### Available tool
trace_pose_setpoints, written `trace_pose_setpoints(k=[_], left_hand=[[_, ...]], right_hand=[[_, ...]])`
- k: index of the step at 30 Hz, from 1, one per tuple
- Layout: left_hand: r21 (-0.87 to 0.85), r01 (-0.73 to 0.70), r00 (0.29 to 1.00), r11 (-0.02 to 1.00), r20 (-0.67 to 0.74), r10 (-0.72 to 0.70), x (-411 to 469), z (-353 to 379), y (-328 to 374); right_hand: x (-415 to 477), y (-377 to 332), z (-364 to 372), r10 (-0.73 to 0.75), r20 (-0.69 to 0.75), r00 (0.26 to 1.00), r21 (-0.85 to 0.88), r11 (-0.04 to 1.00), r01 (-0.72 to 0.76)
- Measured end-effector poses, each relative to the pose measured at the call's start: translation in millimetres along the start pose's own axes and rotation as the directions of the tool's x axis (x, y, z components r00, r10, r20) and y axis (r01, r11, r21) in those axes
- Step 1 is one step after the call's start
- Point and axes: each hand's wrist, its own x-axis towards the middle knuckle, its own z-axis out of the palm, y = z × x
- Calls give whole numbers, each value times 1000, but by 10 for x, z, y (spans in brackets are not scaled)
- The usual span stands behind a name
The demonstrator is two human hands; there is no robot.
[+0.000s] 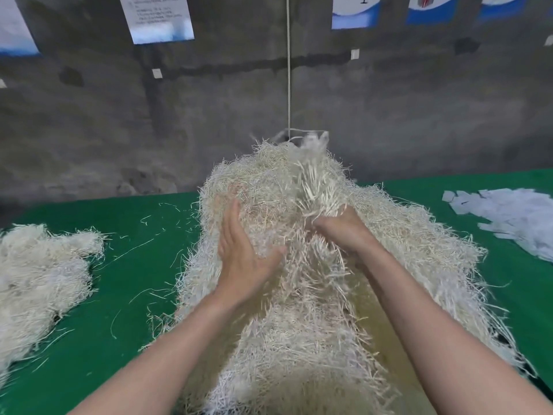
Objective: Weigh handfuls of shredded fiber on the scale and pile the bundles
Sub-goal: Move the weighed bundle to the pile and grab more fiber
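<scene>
A: What sits at the left edge of the frame?
B: A smaller pile of shredded fiber [39,280], pale and tangled, on the green tabletop [89,369]. Loose strands [143,247] lie scattered on the green between that pile and the centre.

A: And in the centre?
B: A big heap of shredded fiber [299,339] rises from the bottom edge to about mid-frame and rests on the tabletop. Two bare forearms reach into it from the bottom of the frame.

A: How is the left hand placed?
B: The left hand [242,259] lies flat against the heap's left flank. Its fingers are straight and close together and the thumb is spread, so it presses the fiber without closing round it.

A: And the right hand?
B: The right hand [347,232], just right of the other, curls its fingers into the heap and grips a tuft of strands [314,190] that stands up above the knuckles. The tuft is blurred and the fingertips are buried in fiber.

A: Anything above the heap?
B: A thin pale cord [288,70] hangs straight down in front of the grey wall [419,115] to the heap's top. Something whitish there is too blurred to make out. Posters [161,19] line the top edge.

A: And on the right?
B: A spread of white paper slips [514,217] lies on the tabletop at the right edge, apart from the heap.
</scene>
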Motion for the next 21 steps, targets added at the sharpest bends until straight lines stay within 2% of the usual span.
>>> trace_pose_setpoints(k=[2,3,4,6,7,8,9,11,13,14,15,16,17,19,21], left_hand=[[49,105,977,993,184,-112,-193,200,-155],[100,167,935,981,301,-190,-259,299,-210],[149,215,863,965,433,-259,-310,383,-240],[249,189,657,950,687,-311,-404,498,-211],[280,182,573,942,749,-334,-443,517,-192],[298,209,543,931,756,-364,-475,525,-176],[269,311,551,912,731,-403,-475,508,-142],[42,547,669,836,578,-466,-432,358,-81],[-215,552,824,806,292,-486,-306,163,6],[-374,492,869,786,162,-468,-226,62,55],[-499,427,892,754,94,-442,-161,-10,128],[-596,371,913,712,94,-397,-105,-49,196],[-654,393,912,647,187,-365,-55,-53,265],[-645,563,827,518,433,-360,3,-13,461],[-600,614,789,513,462,-404,28,56,536]], right_hand=[[-17,-118,2,-1,-25,1000,44,999,2],[-27,-192,2,3,-19,1000,107,994,-1],[-37,-285,2,2,1,1000,192,981,-2],[-70,-515,30,-51,60,997,287,957,31],[-90,-625,57,-75,85,994,312,949,45],[-84,-698,73,-94,98,991,331,942,56],[-68,-731,80,-93,110,990,325,944,52],[-9,-657,100,-51,136,989,237,971,18],[31,-498,87,0,119,993,152,988,-18],[63,-402,74,27,110,994,140,989,-42],[63,-331,76,47,104,993,149,987,-62],[61,-274,87,60,104,993,164,984,-76],[44,-244,125,68,124,990,207,974,-93],[-88,-277,298,35,258,966,338,933,-124],[-203,-271,438,-33,400,916,432,888,-156]])
